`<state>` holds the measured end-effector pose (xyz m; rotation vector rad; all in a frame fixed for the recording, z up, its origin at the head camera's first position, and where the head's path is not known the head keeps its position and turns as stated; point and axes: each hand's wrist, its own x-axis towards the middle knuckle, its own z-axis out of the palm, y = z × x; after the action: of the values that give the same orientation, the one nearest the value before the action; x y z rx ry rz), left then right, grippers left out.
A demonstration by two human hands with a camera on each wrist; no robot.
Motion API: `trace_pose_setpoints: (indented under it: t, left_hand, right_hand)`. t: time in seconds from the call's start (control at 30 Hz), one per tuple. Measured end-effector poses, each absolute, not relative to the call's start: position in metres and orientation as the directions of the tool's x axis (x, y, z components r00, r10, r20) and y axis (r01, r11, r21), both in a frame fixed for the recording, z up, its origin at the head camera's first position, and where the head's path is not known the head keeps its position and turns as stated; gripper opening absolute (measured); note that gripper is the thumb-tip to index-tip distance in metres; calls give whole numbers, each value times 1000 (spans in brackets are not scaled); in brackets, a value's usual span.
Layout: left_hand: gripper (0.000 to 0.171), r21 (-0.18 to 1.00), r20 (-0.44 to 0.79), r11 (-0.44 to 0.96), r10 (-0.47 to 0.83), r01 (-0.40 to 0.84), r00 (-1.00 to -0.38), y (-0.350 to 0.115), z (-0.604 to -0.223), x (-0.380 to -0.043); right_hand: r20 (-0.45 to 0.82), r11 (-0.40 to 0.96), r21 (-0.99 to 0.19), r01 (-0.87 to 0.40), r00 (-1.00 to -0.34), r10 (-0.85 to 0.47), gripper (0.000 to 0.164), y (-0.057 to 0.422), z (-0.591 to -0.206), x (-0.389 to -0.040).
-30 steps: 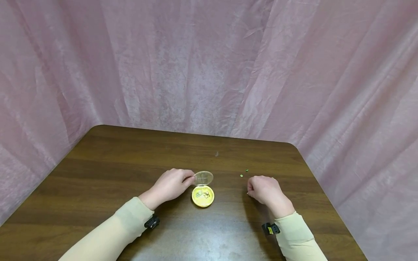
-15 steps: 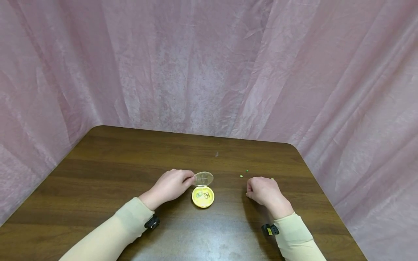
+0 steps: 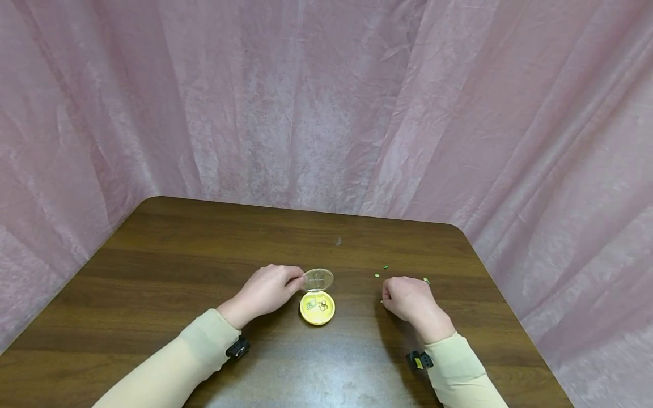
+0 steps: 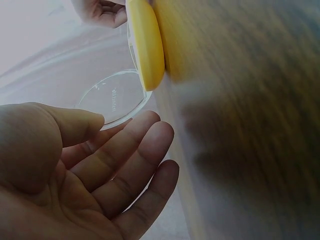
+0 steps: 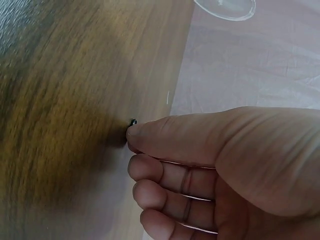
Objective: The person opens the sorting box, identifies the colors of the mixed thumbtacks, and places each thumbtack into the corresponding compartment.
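A round yellow case (image 3: 317, 318) lies on the table with its clear lid (image 3: 322, 279) raised. My left hand (image 3: 267, 288) pinches the lid's left edge between thumb and fingers, plain in the left wrist view. Inside the case are several small pieces, some greenish and some dark-edged, too small to name. To the right, my right hand (image 3: 412, 298) is low over the table. In the right wrist view its thumb and forefinger pinch a tiny dark green piece (image 5: 133, 122), mostly hidden by the fingertips, close to the tabletop.
Tiny green pieces lie around the right hand: one (image 3: 377, 275) and another (image 3: 385, 267) beyond it, and one (image 3: 426, 280) at its right side. The brown wooden table (image 3: 214, 232) ends at a pink curtain (image 3: 306, 113).
My right hand has shifted slightly left, and the green piece at its right side has come into sight. My left hand keeps its grip on the lid.
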<state>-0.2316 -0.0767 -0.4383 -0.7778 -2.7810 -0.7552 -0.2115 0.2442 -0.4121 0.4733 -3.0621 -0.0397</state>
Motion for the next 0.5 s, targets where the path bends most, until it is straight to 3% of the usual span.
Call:
trace_pose_setpoints:
  t: [0.5]
  left_hand:
    - [16, 428, 287, 732, 446, 530, -848, -76, -438, -232]
  right_hand:
    - [56, 952, 21, -305, -951, -305, 20, 244, -415, -216]
